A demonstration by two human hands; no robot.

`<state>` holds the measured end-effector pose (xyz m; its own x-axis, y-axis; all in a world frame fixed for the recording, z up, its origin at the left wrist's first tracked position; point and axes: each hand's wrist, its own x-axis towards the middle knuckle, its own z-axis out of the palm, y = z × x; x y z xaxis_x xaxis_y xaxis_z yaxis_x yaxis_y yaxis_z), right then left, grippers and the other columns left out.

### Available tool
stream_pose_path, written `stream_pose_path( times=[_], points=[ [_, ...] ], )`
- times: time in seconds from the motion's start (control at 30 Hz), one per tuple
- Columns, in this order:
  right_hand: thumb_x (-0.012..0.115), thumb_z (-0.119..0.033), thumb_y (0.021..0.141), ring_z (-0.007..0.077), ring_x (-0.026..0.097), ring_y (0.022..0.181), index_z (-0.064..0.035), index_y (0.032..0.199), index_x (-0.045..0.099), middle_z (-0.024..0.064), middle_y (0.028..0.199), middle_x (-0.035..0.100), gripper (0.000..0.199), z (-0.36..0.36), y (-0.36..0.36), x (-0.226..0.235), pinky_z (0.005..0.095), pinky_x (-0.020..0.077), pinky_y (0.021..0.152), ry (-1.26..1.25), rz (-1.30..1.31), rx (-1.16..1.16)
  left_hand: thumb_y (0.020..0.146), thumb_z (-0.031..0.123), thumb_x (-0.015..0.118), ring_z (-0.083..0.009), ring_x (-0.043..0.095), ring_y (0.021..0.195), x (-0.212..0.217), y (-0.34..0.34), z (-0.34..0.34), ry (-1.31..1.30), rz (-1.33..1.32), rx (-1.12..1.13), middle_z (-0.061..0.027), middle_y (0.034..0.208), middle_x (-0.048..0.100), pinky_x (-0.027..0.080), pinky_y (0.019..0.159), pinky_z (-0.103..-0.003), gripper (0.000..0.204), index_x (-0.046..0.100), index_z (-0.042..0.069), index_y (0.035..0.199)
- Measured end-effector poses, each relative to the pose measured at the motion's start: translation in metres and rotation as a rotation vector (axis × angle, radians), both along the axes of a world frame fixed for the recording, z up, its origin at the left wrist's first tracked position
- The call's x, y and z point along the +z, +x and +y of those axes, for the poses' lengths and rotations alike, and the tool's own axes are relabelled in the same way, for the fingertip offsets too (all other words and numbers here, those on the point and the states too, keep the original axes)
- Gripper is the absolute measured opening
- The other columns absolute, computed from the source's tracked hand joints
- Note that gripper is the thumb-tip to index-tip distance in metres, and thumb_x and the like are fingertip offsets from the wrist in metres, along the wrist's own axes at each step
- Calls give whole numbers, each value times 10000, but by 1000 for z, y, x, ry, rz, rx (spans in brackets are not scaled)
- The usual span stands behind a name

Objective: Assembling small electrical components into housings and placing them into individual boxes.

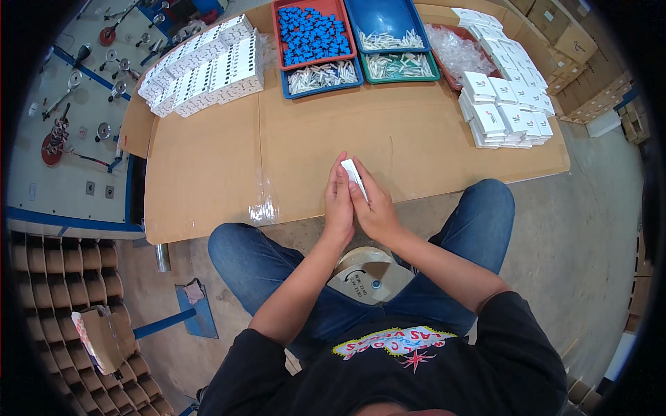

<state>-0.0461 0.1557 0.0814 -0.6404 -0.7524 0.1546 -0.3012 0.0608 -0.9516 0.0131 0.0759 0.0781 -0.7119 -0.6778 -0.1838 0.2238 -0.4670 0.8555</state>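
A small white box stands on edge between my two hands, just above the near part of the cardboard-covered table. My left hand presses against its left side with the fingers together and pointing away from me. From the other side my right hand closes on it, the thumb lying along the near end. Palms and fingers hide much of the box. Similar white boxes are stacked at the far right of the table.
White cartons with dark marks stand in rows at the far left. At the back are a red tray of blue pieces, a blue tray and green tray of small white pieces, and clear plastic bags.
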Motion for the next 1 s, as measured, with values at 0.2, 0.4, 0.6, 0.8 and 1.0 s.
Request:
stream_pose_path(
  times=[0.2,0.4,0.6,0.8,1.0],
  points=[
    [463,-234,1064,406,484,1366,44,1501,380,282,1487,465,524,-1,0,-9,410,399,1105,-82,-49,33,1091,353,453,-103,536,1083,4,4,-6,-38,-90,-46,-44,1225,551,458,925,-249,502,412,86,1514],
    [440,-219,1071,401,526,1329,27,1510,381,266,1496,463,506,1,0,-5,398,424,1084,-154,24,39,1097,341,442,-109,517,1121,8,1,3,-270,-28,56,-54,1311,533,434,966,-249,522,400,27,1512],
    [430,-215,1072,409,531,1323,42,1492,404,282,1483,468,493,3,-2,-2,397,447,1065,-213,146,42,1102,351,428,-110,503,1128,8,3,9,-381,37,99,-62,1307,536,420,972,-249,526,413,0,1493],
    [430,-210,1068,406,531,1324,49,1476,425,283,1478,473,483,6,-2,1,399,449,1067,-207,138,56,1105,341,419,-123,512,1137,5,5,10,-405,16,96,-66,1284,554,419,980,-254,511,412,11,1495],
    [428,-217,1071,396,542,1319,50,1466,441,274,1462,499,478,8,-1,2,388,453,1062,-190,100,68,1095,302,457,-132,532,1084,2,8,12,-410,10,130,-78,1254,576,438,941,-266,500,389,50,1521]
  ],
)
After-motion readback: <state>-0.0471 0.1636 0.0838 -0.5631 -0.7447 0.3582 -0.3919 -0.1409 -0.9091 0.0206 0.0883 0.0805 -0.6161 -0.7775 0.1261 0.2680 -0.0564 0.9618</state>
